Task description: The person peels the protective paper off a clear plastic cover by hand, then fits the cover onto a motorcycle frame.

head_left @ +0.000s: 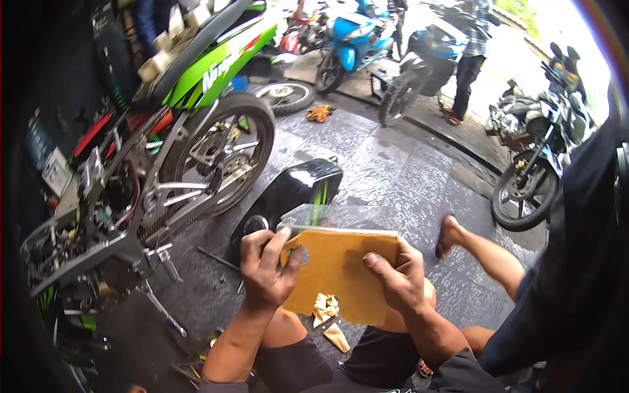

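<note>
An orange-brown sheet (341, 268) with an uneven lower edge is held up in front of my knees. My left hand (270, 268) grips its left side, fingers curled and thumb near a notch. On the right edge, my right hand (401, 275) pinches it, thumb on the near face. Clear plastic (341, 213) shows behind the sheet's top edge. Crumpled paper scraps (325, 309) lie below, between my legs. Beyond the sheet sits a glossy black tank-like part (295, 187) with green stripes on the floor.
A partly dismantled green motorcycle (216, 72) stands at the left. A loose wheel (285, 97) and an orange rag (319, 113) lie on the floor (373, 154). More motorcycles stand behind, near a standing person (468, 65). Another person's bare leg (488, 252) extends at the right.
</note>
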